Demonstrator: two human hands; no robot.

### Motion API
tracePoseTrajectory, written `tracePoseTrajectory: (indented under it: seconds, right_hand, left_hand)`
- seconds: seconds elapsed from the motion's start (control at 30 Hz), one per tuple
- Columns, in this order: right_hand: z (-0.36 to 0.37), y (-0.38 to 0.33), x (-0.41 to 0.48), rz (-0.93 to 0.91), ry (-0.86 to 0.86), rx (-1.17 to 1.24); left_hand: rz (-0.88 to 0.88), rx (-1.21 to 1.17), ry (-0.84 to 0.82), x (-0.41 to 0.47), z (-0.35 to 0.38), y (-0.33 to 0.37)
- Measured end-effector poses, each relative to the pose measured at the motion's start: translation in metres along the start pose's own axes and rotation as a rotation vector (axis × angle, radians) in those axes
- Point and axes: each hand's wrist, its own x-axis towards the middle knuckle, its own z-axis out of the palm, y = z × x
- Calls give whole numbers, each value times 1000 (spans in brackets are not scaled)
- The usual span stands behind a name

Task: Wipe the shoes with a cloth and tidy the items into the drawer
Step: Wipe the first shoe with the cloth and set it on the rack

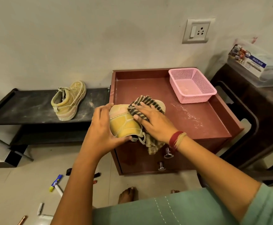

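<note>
A tan shoe (124,123) lies on its side at the front left of the red-brown drawer unit's top (197,114). My left hand (102,127) grips its heel and sole edge. My right hand (153,122) lies with fingers spread on a striped cloth (139,105) and presses it against the shoe's upper; the cloth's tail hangs over the front edge. A second, dusty tan shoe (68,100) stands on the black low rack (27,109) to the left.
A pink mesh basket (191,85) sits at the back right of the unit's top, with white dust beside it. Two metal drawer knobs (168,153) face me. Markers (56,182) and small items lie on the floor. A dark stool (252,120) with a plastic box stands right.
</note>
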Motion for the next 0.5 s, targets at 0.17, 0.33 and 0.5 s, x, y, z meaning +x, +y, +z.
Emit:
tracePoseTrajectory:
  seconds: [0.17,0.33,0.5]
  right_hand:
    - [-26,35,14,287,174,182]
    - [-23,35,15,386,430,298]
    - [10,24,8,-22,46,-2]
  left_hand:
    - [-11,-15,-4,-2,0,-1]
    - [-46,-30,-15,0,3,2]
    - [-70,-20,-19,0,7,4]
